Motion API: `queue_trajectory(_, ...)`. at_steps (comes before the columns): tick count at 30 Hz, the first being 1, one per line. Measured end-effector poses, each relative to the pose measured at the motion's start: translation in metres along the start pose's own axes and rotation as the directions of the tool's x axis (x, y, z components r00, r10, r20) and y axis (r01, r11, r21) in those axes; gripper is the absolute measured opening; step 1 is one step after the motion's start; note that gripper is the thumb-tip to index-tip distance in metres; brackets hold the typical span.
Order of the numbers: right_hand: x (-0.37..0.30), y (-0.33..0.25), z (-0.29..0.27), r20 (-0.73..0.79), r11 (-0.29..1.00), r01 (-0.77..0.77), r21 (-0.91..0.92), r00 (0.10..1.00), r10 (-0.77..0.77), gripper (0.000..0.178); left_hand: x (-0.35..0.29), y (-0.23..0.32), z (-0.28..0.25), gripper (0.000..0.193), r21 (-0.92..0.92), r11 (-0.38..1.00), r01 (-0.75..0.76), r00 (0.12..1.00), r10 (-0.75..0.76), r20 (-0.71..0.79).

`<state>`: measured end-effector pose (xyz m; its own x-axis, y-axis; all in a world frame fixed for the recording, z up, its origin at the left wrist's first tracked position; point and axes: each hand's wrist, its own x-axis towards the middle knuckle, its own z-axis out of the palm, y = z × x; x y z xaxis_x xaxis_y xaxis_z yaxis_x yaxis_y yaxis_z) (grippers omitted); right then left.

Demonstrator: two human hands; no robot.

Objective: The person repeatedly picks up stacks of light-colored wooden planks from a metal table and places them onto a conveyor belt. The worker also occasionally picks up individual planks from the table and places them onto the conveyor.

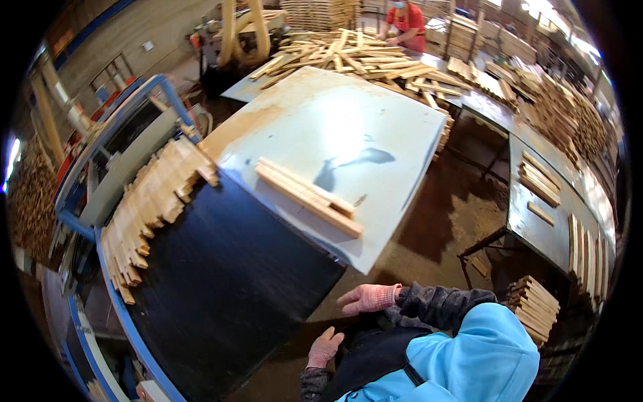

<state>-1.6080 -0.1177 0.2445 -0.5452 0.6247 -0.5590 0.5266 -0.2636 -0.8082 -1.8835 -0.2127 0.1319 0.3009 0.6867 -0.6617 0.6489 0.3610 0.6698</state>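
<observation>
My right hand (368, 299) is in a pinkish knit glove, its fingers stretched out to the left. It hangs beyond the near corner of a black flat belt (234, 281) and holds nothing. Lower down, my left hand (325, 348), gloved alike, is half spread near the belt's right edge, with nothing visible in it. A few pale wooden strips (308, 197) lie side by side on a bluish-white tabletop (395, 144) ahead of both hands. Along the belt's far left side, many wooden strips (151, 214) form a staggered row. Neither hand touches wood.
A blue-framed machine (100, 161) borders the belt on the left. Loose wooden strips (355, 57) are heaped behind the tabletop, where a person in red (408, 27) works. Metal benches (556, 201) with more strips stand right, above a stack of strips (532, 308).
</observation>
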Motion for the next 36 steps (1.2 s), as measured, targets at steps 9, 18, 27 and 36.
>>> queue_trajectory(9, -0.168, 0.317, -0.039, -0.436, 0.861, -0.481, 0.164, 0.748, 0.501, 0.049, 0.083, -0.109, 0.102, 0.066, 0.316, 0.921, 0.227, 0.960, -0.266, 0.085)
queue_trajectory(18, -0.313, 0.498, -0.067, -0.282, 0.409, -0.426, 0.807, 0.332, 0.900, 0.036, 0.212, 0.102, 0.207, 0.058, 0.371, 0.914, 0.165, 0.963, -0.231, 0.139)
queue_trajectory(27, -0.334, 0.563, -0.141, -0.192, 0.147, 0.139, 0.979, 0.409, 0.892, 0.023, 0.400, 0.227, 0.261, 0.053, 0.476, 0.879, 0.037, 0.966, -0.154, 0.209)
queue_trajectory(36, -0.366, 0.635, -0.261, -0.548, 0.673, -0.245, 0.698, 0.423, 0.722, 0.013, 0.578, 0.448, 0.348, 0.057, 0.531, 0.823, 0.201, 0.934, -0.325, 0.150)
